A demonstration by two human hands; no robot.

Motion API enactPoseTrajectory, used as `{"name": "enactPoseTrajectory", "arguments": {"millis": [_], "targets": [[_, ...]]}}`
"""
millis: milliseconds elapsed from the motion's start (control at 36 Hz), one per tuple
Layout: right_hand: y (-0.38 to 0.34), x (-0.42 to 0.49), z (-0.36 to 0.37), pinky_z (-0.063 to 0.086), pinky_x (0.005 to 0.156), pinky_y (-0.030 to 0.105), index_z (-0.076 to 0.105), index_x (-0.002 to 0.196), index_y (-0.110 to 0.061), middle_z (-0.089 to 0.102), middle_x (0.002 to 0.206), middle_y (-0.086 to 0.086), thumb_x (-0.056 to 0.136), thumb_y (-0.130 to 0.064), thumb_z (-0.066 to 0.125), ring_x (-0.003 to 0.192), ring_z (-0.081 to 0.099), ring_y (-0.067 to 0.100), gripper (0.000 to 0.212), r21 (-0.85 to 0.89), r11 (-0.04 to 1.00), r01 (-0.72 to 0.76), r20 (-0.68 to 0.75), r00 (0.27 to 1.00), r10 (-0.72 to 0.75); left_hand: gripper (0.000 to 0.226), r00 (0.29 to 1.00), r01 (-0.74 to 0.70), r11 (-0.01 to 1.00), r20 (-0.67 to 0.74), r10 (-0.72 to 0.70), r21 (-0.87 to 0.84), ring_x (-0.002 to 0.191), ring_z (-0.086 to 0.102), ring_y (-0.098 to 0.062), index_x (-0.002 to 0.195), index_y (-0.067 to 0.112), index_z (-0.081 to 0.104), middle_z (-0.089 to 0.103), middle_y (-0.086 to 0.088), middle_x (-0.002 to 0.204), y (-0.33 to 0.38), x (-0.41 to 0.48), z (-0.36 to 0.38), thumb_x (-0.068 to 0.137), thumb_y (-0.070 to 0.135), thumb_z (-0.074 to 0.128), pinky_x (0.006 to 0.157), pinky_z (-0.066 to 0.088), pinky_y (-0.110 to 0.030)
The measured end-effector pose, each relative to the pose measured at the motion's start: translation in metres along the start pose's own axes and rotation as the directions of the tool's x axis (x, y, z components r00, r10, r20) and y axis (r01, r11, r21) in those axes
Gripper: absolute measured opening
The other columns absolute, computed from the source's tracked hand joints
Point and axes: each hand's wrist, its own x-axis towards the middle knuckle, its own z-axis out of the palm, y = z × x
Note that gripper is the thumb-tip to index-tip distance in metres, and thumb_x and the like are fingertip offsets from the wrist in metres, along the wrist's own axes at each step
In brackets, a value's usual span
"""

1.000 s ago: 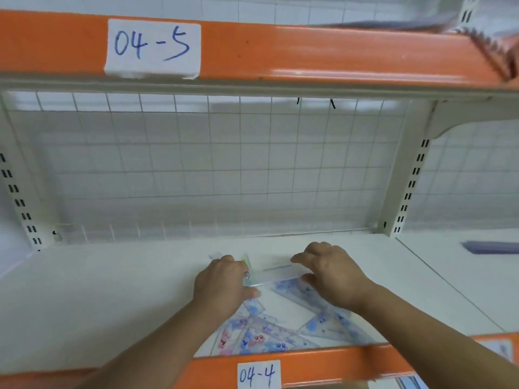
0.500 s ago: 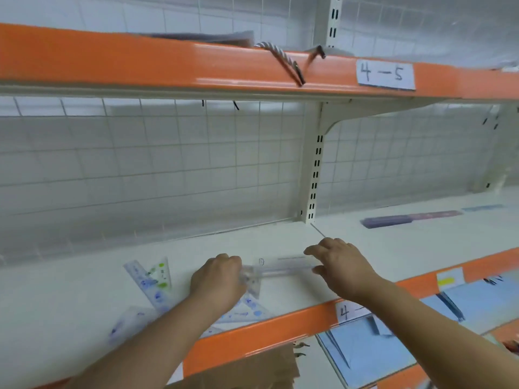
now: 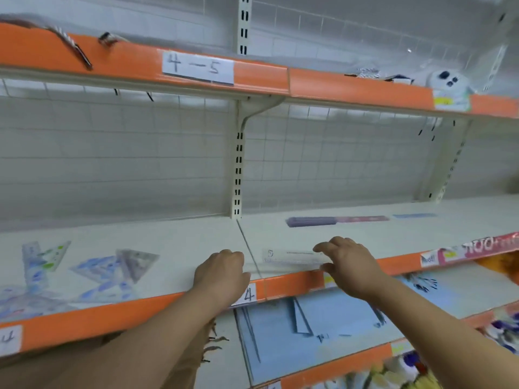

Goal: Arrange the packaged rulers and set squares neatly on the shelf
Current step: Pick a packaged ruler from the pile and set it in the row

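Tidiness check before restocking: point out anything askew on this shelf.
The set squares at the left of the shelf lie scattered at mixed angles, some overlapping. The clear ruler, held between left hand and right hand, straddles the shelf seam.

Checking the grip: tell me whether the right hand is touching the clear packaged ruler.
Touching. The head view shows the right hand pinching the right end of the clear packaged ruler, fingers above, thumb below.
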Motion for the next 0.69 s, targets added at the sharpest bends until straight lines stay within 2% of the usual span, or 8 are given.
{"name": "enactPoseTrajectory", "arguments": {"millis": [306, 500, 694], "targets": [[0.063, 0.004, 0.009, 0.036, 0.095, 0.030, 0.043, 0.139, -0.030, 0.052, 0.130, -0.002, 0.097, -0.030, 0.049, 0.120, 0.046, 0.021, 0.042, 0.040, 0.999, 0.003, -0.002, 1.000, -0.003, 0.032, 0.999, -0.036, 0.998, 0.022, 0.035, 0.042, 0.110, 0.054, -0.022, 0.119, 0.016, 0.057, 0.056, -0.002, 0.119, 0.062, 0.025, 0.006, 0.096, 0.037, 0.046, 0.087, 0.048, -0.033], [0.081, 0.036, 0.015, 0.037, 0.097, 0.030, 0.042, 0.140, -0.029, 0.051, 0.132, -0.001, 0.097, -0.030, 0.049, 0.121, 0.046, 0.021, 0.043, 0.005, 1.000, 0.028, -0.005, 1.000, -0.028, 0.030, 0.998, -0.068, 0.996, 0.003, 0.068, 0.052, 0.106, 0.055, -0.021, 0.117, 0.018, 0.057, 0.057, -0.001, 0.117, 0.076, 0.078, 0.010, 0.097, 0.035, 0.045, 0.082, 0.047, -0.032], [0.113, 0.077, 0.011, 0.039, 0.099, 0.032, 0.044, 0.139, -0.027, 0.050, 0.135, 0.000, 0.096, -0.030, 0.052, 0.123, 0.047, 0.022, 0.044, 0.016, 0.999, -0.036, -0.020, 0.999, 0.036, 0.030, 0.994, -0.106, 0.994, 0.009, 0.106, 0.021, 0.113, 0.053, -0.021, 0.122, 0.020, 0.055, 0.055, 0.000, 0.122, 0.092, 0.136, 0.018, 0.097, 0.033, 0.044, 0.086, 0.046, -0.032]]}}
